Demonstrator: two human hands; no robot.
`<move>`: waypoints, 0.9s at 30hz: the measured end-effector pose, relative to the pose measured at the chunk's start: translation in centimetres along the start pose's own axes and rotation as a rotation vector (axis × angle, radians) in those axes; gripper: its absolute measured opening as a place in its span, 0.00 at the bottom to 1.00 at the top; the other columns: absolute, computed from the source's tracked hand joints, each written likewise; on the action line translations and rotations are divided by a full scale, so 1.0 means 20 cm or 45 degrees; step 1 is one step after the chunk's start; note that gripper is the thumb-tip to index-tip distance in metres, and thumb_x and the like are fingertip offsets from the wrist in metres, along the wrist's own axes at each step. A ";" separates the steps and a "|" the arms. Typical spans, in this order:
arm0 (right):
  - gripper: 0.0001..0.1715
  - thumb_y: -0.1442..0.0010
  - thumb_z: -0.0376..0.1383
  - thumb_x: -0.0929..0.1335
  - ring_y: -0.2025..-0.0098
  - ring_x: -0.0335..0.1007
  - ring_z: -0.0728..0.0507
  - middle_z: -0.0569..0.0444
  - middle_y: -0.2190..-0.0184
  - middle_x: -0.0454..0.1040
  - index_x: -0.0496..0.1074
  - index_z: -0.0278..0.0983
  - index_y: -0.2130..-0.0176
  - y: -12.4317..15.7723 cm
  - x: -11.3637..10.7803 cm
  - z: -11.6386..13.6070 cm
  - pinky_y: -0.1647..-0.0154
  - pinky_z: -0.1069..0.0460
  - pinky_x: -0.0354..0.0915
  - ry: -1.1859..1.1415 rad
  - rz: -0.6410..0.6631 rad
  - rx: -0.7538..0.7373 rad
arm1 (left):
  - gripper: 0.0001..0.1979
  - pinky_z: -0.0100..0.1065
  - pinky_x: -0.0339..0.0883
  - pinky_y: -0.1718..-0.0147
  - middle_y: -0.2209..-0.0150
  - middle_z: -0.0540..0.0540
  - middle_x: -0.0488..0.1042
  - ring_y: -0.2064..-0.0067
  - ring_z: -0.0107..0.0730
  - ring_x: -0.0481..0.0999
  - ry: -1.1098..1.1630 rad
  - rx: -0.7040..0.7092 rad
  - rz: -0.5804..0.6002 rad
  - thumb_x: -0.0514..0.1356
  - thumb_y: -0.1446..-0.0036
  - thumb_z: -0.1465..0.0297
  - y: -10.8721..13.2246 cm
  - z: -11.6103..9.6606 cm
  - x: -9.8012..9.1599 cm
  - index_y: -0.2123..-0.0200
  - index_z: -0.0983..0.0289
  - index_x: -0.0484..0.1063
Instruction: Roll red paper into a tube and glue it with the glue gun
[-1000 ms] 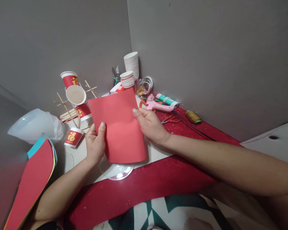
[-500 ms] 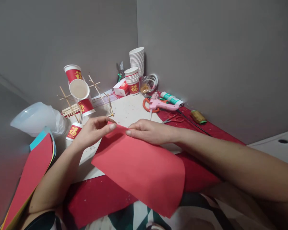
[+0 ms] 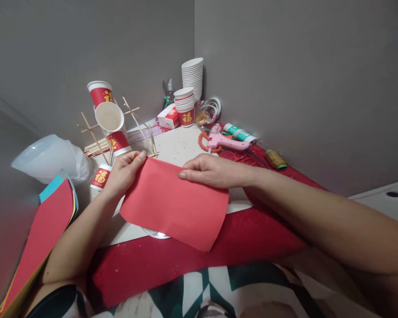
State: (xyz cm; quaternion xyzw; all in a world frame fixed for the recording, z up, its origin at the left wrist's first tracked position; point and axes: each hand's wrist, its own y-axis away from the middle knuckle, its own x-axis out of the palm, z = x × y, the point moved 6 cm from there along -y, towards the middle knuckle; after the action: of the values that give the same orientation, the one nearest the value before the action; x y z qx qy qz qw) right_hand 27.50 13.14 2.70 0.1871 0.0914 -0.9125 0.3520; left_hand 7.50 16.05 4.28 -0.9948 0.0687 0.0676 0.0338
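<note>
Between my hands a sheet of red paper (image 3: 175, 198) is held up by its far edge, its near part hanging down toward me. My left hand (image 3: 128, 170) pinches the upper left corner, thumb on top. Further right, my right hand (image 3: 212, 171) grips the same edge between thumb and curled fingers. Beneath the sheet lies a white board (image 3: 175, 143), and the rim of a clear round item (image 3: 157, 234) peeks out below the paper's near edge; most of it is hidden.
Left stand joined paper cups with sticks (image 3: 109, 117), a translucent plastic container (image 3: 53, 157) and a stack of coloured paper (image 3: 46, 238). Behind are stacked paper cups (image 3: 192, 79). On the right lie a pink glue gun (image 3: 223, 142), a green-white tube (image 3: 239, 133) and a thread spool (image 3: 276, 160).
The red paper has moved up and away from me, off my lap area, uncovering the clear round rim. My left hand has shifted slightly left and up with its corner.
</note>
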 end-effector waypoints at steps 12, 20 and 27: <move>0.18 0.52 0.40 0.79 0.83 0.62 0.51 0.60 0.86 0.64 0.72 0.36 0.80 0.07 -0.17 -0.04 0.84 0.57 0.56 -0.356 -0.009 0.268 | 0.20 0.27 0.59 0.83 0.81 0.50 0.72 0.82 0.25 0.67 0.057 -0.005 -0.137 0.73 0.55 0.53 -0.03 0.00 -0.05 0.77 0.63 0.74; 0.17 0.50 0.40 0.79 0.85 0.61 0.52 0.60 0.86 0.65 0.73 0.36 0.79 0.14 -0.30 -0.05 0.86 0.56 0.53 -0.428 -0.162 0.369 | 0.17 0.28 0.65 0.82 0.80 0.51 0.75 0.81 0.29 0.72 0.225 -0.052 -0.184 0.73 0.56 0.57 -0.08 0.05 -0.08 0.75 0.63 0.75; 0.27 0.42 0.53 0.73 0.89 0.54 0.54 0.60 0.90 0.64 0.69 0.38 0.80 0.13 -0.38 -0.08 0.87 0.55 0.51 -0.536 -0.380 0.216 | 0.07 0.32 0.74 0.74 0.78 0.50 0.74 0.77 0.29 0.74 0.388 -0.078 0.174 0.70 0.60 0.72 -0.05 0.06 0.04 0.76 0.62 0.74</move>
State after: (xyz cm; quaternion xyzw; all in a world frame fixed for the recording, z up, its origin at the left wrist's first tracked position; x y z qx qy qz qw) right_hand 34.87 16.28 4.25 0.0065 -0.0340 -0.9776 0.2078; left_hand 8.23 17.06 3.01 -0.9871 0.1383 -0.0799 -0.0119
